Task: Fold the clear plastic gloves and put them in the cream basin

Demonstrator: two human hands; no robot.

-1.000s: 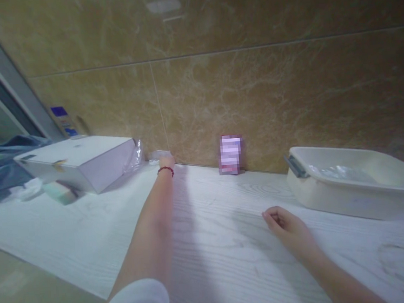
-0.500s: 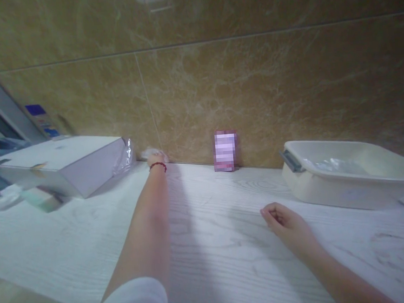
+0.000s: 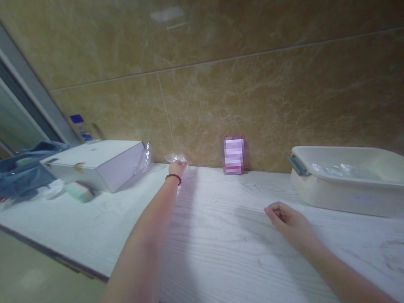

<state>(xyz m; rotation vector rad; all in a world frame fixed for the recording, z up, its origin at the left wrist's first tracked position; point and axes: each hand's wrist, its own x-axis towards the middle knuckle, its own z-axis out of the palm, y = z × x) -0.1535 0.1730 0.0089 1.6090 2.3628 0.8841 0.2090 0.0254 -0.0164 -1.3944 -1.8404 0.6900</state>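
My left hand (image 3: 177, 165), with a dark red bead bracelet at the wrist, reaches to the back of the table by the wall. Its fingers are closed on a crumpled clear plastic bag (image 3: 178, 158), mostly hidden behind them. My right hand (image 3: 286, 218) hovers over the table in front of the white basin (image 3: 349, 200). Its fingers are curled together, and nothing shows in them. Between the hands, a small pink-purple card (image 3: 234, 156), its face blurred, leans against the wall.
Clear plastic lies inside the basin at the right. On the left are a white box (image 3: 101, 161), more clear plastic (image 3: 145, 158), a pale green and beige block (image 3: 79, 191), a blue bag (image 3: 18, 170) and a blue-capped bottle (image 3: 80, 127). The white wood-grain table (image 3: 209, 244) meets a tiled wall.
The view has swung left, bringing more of the blue bag and the table's front edge into sight. My left hand has drawn slightly back with the plastic; my right hand stays about the same.
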